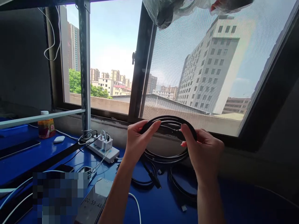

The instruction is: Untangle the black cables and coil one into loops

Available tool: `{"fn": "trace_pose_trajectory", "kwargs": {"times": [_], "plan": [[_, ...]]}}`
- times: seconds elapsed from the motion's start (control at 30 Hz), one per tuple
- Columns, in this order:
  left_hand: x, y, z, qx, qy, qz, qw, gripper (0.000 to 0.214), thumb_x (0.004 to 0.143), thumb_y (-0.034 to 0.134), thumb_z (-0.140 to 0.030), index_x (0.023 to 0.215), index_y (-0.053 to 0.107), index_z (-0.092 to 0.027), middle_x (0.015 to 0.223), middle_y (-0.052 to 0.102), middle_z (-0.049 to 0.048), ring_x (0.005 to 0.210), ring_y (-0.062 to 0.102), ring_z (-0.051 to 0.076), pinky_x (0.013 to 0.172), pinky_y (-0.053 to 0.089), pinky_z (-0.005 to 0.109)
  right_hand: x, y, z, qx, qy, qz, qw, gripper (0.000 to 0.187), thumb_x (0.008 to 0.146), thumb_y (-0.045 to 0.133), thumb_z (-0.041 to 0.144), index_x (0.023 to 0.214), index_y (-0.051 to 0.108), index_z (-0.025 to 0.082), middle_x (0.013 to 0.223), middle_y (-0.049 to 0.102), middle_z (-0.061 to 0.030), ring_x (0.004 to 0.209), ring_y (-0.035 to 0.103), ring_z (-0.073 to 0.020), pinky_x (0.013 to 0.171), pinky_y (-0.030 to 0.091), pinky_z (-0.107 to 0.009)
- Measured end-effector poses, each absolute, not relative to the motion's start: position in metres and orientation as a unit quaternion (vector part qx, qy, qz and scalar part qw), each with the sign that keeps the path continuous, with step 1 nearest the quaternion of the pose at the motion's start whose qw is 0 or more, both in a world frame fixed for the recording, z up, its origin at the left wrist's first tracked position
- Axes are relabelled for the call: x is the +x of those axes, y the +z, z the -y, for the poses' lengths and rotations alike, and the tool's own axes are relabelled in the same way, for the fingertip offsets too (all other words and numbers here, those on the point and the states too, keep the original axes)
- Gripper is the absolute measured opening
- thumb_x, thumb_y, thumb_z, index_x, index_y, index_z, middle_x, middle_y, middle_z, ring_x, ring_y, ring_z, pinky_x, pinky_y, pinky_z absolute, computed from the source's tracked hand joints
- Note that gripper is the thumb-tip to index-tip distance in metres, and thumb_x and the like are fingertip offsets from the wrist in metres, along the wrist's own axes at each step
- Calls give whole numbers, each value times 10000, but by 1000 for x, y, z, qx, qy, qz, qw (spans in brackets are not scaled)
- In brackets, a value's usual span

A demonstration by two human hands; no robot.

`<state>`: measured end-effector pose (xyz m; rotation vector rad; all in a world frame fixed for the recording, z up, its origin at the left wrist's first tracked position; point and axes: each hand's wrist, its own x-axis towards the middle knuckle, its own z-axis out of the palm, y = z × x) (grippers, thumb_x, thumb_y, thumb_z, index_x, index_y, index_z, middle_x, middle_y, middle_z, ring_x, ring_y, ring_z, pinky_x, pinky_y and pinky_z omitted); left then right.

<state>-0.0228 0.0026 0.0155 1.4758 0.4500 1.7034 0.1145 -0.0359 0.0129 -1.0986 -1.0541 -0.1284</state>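
I hold a coil of black cable (168, 155) up in front of the window, above the blue table (161, 205). My left hand (137, 138) grips the coil's upper left side, fingers curled round the strands. My right hand (204, 152) pinches the coil's upper right side, near a black plug end that lies across the loop. Below my hands, a second black cable (149, 179) and another black coil (181, 186) lie on the table.
A white power strip (102, 150) with chargers sits to the left. A phone showing a timer (94, 202) lies near my left forearm. A small jar (46, 126), a white mouse-like object (59, 139), white cables and a metal shelf post (84, 65) stand further left. The window frame (140, 68) is just behind.
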Motion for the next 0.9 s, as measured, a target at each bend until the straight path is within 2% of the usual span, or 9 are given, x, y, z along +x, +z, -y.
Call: {"fn": "trace_pose_trajectory", "kwargs": {"times": [0.13,0.27,0.37,0.47,0.53,0.6,0.77,0.83,0.9], "plan": [[-26,15,-4,588,638,-196,457,498,577,752,-615,542,532,-169,403,252,-102,385,165,22,371,100,213,112,15,39,-509,86,501,695,652,568,641,776,375,509,168,338,415,-25,320,345,-67,354,265,-210],[-25,14,-8,603,583,-215,499,571,551,710,-696,488,474,-180,373,290,-84,359,204,24,358,93,215,110,19,41,-458,264,487,695,667,450,667,810,386,539,159,326,371,-9,278,348,-79,317,287,-215],[-24,13,-11,603,548,-218,538,620,505,703,-740,455,425,-189,354,275,-83,347,201,18,352,77,210,115,19,40,-423,318,507,681,694,522,598,834,456,589,143,357,395,-10,271,352,-84,299,323,-221],[-24,13,-13,594,524,-225,567,652,451,719,-755,452,385,-195,346,255,-93,337,172,6,349,58,203,123,14,38,-403,247,540,697,748,657,494,844,703,695,126,544,580,-58,321,432,-90,316,375,-218],[-25,13,-16,583,515,-247,578,659,419,728,-760,465,394,-193,341,251,-100,332,163,1,345,50,198,127,11,36,-405,125,564,709,700,711,534,792,954,711,160,771,670,-72,421,523,-94,374,443,-209],[-26,12,-19,571,508,-270,586,664,390,734,-763,484,410,-192,333,248,-107,323,158,-1,340,42,193,127,8,33,-410,14,605,682,589,729,638,689,1087,684,224,960,678,-64,548,584,-99,430,481,-194],[-28,11,-23,585,473,-259,606,653,403,724,-769,542,467,-185,318,231,-123,305,138,3,328,41,188,123,3,20,-365,-74,677,635,242,830,651,450,926,739,246,933,662,-41,660,593,-104,425,434,-155],[-28,10,-22,591,470,-251,606,633,446,725,-750,588,502,-175,332,236,-131,307,155,6,326,75,179,123,0,11,-359,-77,655,661,210,837,630,411,858,747,237,876,664,-43,740,611,-133,496,477,-181],[-30,9,-21,602,457,-251,604,594,500,745,-697,661,533,-165,360,285,-129,320,277,24,343,191,163,124,-4,3,-376,-68,624,681,218,803,640,419,815,749,230,824,666,-45,759,611,-151,549,493,-210]]}}
